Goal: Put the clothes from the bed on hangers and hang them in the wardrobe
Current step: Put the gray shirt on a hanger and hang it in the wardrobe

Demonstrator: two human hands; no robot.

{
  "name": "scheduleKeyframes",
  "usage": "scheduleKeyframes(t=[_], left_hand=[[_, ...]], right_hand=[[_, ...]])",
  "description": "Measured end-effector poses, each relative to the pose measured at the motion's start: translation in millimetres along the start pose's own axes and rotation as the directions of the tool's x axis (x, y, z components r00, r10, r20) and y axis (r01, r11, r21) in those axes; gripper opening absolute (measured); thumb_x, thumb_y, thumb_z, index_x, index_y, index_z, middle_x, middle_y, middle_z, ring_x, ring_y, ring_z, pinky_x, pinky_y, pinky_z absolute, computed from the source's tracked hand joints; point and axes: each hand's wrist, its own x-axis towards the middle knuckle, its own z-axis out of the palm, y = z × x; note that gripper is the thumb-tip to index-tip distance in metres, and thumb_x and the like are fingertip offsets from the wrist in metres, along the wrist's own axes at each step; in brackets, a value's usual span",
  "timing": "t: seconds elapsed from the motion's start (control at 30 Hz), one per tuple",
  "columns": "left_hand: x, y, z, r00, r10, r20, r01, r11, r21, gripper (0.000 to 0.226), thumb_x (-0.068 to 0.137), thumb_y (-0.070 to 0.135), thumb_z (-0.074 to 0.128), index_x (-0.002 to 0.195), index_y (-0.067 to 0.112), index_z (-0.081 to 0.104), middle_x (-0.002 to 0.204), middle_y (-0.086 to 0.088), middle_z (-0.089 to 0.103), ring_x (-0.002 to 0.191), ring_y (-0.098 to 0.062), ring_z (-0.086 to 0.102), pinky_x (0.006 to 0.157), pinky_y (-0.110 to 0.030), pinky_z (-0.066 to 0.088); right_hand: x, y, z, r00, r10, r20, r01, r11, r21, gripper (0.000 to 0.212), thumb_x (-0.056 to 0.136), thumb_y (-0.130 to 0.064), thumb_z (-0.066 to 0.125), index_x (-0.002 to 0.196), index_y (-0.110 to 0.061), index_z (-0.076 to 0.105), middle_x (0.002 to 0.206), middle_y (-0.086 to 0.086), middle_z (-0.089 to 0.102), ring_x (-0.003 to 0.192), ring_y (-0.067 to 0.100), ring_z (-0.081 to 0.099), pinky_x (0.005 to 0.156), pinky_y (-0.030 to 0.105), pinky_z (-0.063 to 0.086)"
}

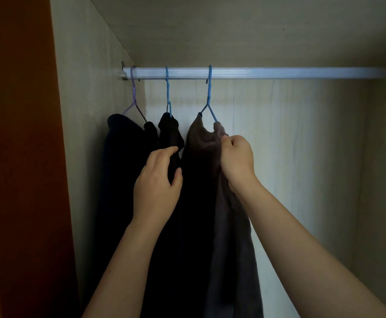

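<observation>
Clothes [199, 191] of soft dark fabric droop from thin plastic hangers [209, 90].

Pale wood-grain panels form the wardrobe [313, 203]: back panel [290, 138], left side panel [88, 92], shadowed right side panel [385, 180], top panel [233, 26] overhead. 1 ribbed silver rail [290, 73] spans it near the top, bracketed to the left side panel. An orange-brown board [17, 134] runs down the left edge. Light is dim.
</observation>
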Motion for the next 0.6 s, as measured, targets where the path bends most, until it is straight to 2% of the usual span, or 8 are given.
scheduleKeyframes(t=[0.3,0.4,0.47,0.53,0.6], left_hand=[[0.0,1.9,4.2,1.0,0.023,-0.011,-0.023,1.0,0.008,0.042,0.087,0.016,0.055,0.128,0.02,0.046,0.13,0.0,0.049,0.108,-0.018,0.054,0.08,-0.023,0.038],[-2.0,1.3,1.1,1.0,0.007,0.001,-0.007,1.0,0.017,0.044,0.088,0.017,0.053,0.131,0.021,0.044,0.132,0.0,0.047,0.112,-0.017,0.051,0.083,-0.023,0.038],[-5.6,1.7,-0.8,1.0,0.002,0.015,-0.003,0.999,0.048,0.048,0.089,0.018,0.053,0.134,0.022,0.041,0.135,-0.001,0.045,0.118,-0.018,0.047,0.088,-0.024,0.039],[-12.7,3.4,-1.7,1.0,-0.003,0.016,0.001,0.993,0.115,0.051,0.088,0.018,0.054,0.136,0.021,0.039,0.137,-0.005,0.043,0.123,-0.022,0.043,0.094,-0.032,0.04],[-24.7,7.4,-0.9,0.999,0.048,-0.016,-0.044,0.977,0.207,0.05,0.085,0.016,0.058,0.133,0.017,0.044,0.136,-0.012,0.045,0.122,-0.029,0.045,0.094,-0.043,0.044]], right_hand=[[-1.7,3.8,6.4,0.997,-0.051,0.062,0.054,0.997,-0.05,0.035,0.097,-0.021,0.033,0.062,-0.019,0.033,0.062,-0.004,0.039,0.055,0.01,0.037,0.051,0.026,0.028],[-3.2,4.1,6.1,0.994,-0.071,0.086,0.077,0.994,-0.072,0.026,0.096,-0.021,0.034,0.073,-0.012,0.041,0.065,-0.005,0.041,0.058,0.007,0.039,0.051,0.023,0.03],[-6.3,6.6,1.9,0.988,-0.117,0.099,0.126,0.987,-0.097,0.017,0.095,-0.019,0.038,0.083,-0.009,0.043,0.066,-0.006,0.043,0.058,0.006,0.04,0.048,0.016,0.032],[-13.8,13.3,-4.9,0.975,-0.187,0.116,0.202,0.97,-0.132,0.008,0.094,-0.017,0.042,0.088,-0.011,0.043,0.071,-0.003,0.048,0.059,0.006,0.043,0.047,0.011,0.034],[-25.9,24.8,-13.8,0.964,-0.233,0.126,0.253,0.95,-0.183,0.003,0.092,-0.017,0.045,0.093,-0.014,0.045,0.083,0.0,0.053,0.065,0.009,0.047,0.051,0.009,0.033]])
